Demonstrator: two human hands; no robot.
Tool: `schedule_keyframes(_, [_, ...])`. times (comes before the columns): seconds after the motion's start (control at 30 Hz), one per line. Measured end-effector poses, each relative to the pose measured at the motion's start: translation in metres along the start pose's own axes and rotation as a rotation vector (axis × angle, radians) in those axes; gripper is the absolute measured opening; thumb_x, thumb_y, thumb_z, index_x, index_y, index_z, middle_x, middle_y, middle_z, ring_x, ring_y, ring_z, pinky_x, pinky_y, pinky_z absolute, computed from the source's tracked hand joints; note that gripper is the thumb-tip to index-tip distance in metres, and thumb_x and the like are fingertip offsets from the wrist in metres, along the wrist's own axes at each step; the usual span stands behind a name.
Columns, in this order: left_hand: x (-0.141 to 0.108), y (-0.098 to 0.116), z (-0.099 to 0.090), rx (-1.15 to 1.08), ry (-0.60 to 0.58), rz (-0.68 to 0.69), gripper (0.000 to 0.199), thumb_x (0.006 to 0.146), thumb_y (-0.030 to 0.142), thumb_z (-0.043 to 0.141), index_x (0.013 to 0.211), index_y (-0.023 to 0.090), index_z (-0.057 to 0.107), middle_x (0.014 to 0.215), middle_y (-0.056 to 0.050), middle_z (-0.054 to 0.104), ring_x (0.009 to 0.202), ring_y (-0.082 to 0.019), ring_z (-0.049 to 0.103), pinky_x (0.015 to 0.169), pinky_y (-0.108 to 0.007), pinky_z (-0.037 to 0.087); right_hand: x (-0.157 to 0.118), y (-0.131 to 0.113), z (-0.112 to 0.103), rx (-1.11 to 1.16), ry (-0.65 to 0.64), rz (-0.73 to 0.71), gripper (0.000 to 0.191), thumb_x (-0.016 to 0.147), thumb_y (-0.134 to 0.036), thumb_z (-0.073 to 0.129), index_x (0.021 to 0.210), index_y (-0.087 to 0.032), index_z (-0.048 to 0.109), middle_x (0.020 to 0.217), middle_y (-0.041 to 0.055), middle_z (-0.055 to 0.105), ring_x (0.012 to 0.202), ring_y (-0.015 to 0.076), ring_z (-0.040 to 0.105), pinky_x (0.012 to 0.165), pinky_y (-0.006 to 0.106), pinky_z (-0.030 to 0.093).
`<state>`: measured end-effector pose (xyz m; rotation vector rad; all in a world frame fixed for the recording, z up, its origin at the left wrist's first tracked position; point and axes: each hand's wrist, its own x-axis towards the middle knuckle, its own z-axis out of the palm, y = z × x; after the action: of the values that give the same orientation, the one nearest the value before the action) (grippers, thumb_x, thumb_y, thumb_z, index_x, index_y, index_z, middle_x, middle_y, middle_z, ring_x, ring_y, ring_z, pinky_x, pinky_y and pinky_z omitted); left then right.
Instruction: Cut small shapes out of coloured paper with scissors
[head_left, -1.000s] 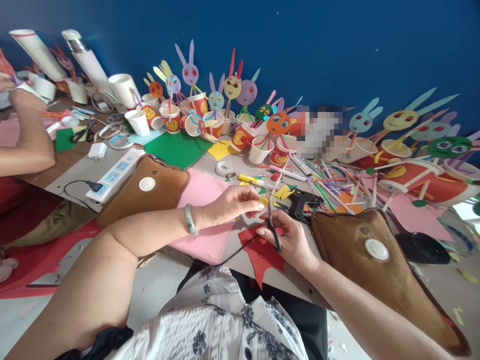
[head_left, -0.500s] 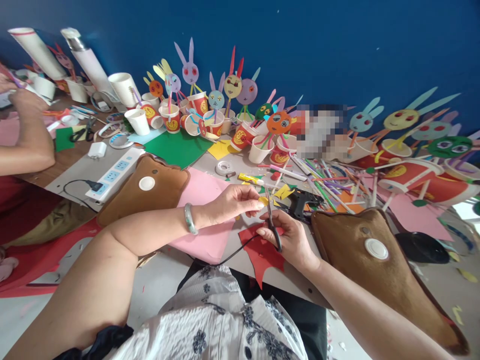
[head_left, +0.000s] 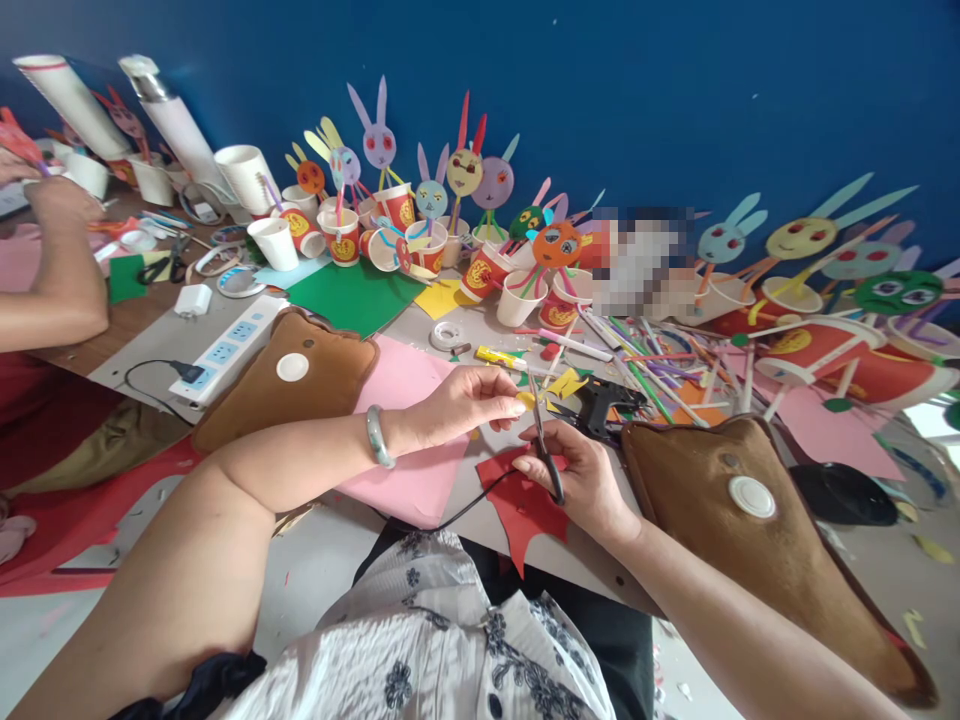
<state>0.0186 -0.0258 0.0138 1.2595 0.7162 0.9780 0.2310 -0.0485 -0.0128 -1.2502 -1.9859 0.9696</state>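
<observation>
A small yellow paper piece is held just right of the frame's centre, pinched in the narrow grip of the left hand. A pair of scissors is held by its dark handles in the closed grip of the right hand, its blades pointed up the frame beside the paper; whether the paper is touched by them cannot quite be made out. Under the right hand, a red paper sheet is laid on the counter. A pink paper sheet is partly covered by the left forearm. The hands are flanked by 2 brown cushions, 1 on each side. Farther up, paper cups with rabbit-faced figures are lined along the blue wall. At the left edge, a co-worker's arm is seen.
</observation>
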Motion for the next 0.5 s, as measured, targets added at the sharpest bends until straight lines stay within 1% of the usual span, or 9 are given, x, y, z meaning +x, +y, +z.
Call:
schedule_keyframes(0.23, [-0.0008,0.0058,0.0002,0.018,0.011,-0.013,0.019,0.082,0.030,0.068,0.074,0.015,0.059,0.067,0.002,0.058,0.065,-0.009,0.054,0.065,-0.024,0.044,-0.0019,-0.0001,-0.0002,-0.003,0.005,-0.002,0.053,0.077,-0.071,0.071,0.091,-0.020,0.068,0.057,0.0024,0.068,0.060,0.0191,0.060,0.054,0.027,0.044])
schedule_keyframes(0.5, [-0.0001,0.0058,-0.0004,0.010,0.012,-0.013,0.021,0.082,0.031,0.069,0.074,0.015,0.058,0.067,0.002,0.057,0.065,-0.008,0.054,0.065,-0.025,0.044,-0.0018,-0.0029,-0.0007,-0.011,0.015,0.000,0.051,0.076,-0.070,0.073,0.089,-0.021,0.068,0.058,0.0022,0.067,0.059,0.0194,0.061,0.053,0.028,0.046])
